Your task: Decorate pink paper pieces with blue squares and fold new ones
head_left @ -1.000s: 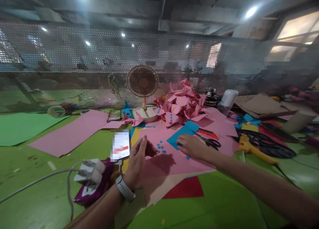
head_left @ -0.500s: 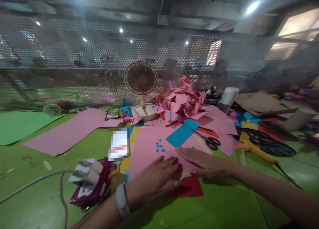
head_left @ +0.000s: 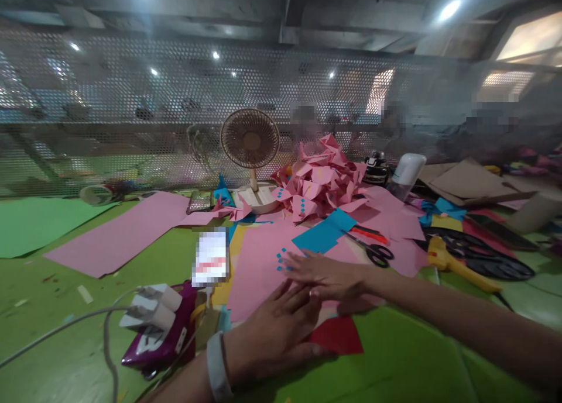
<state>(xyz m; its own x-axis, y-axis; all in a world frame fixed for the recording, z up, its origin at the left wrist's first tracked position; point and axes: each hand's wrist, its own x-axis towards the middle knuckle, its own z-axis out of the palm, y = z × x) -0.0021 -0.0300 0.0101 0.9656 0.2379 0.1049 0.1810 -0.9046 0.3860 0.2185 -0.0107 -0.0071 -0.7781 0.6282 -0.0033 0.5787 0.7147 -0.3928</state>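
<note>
My left hand [head_left: 278, 324] lies flat, fingers stretched, over the near edge of a pink paper sheet [head_left: 252, 262] and a red piece of paper [head_left: 345, 336]. My right hand [head_left: 329, 274] also rests flat on the pink sheet, its fingertips at a few small blue paper squares [head_left: 281, 259] and partly covering the group. The two hands meet or overlap at the fingers. Just beyond the right hand is a blue paper strip [head_left: 322, 232], with black-handled scissors [head_left: 378, 254] to its right. Neither hand grips anything visible.
Behind the sheet stand a small fan [head_left: 250, 138] and a heap of folded pink paper [head_left: 322, 178]. A lit phone [head_left: 211, 257] and a purple power strip [head_left: 153, 344] with cables lie left. On the right are a yellow glue gun [head_left: 456, 265] and a white-topped bottle [head_left: 408, 169].
My right hand has slid left across the pink sheet, onto part of the blue squares and up against my left hand. The left hand has shifted only slightly, fingers still flat.
</note>
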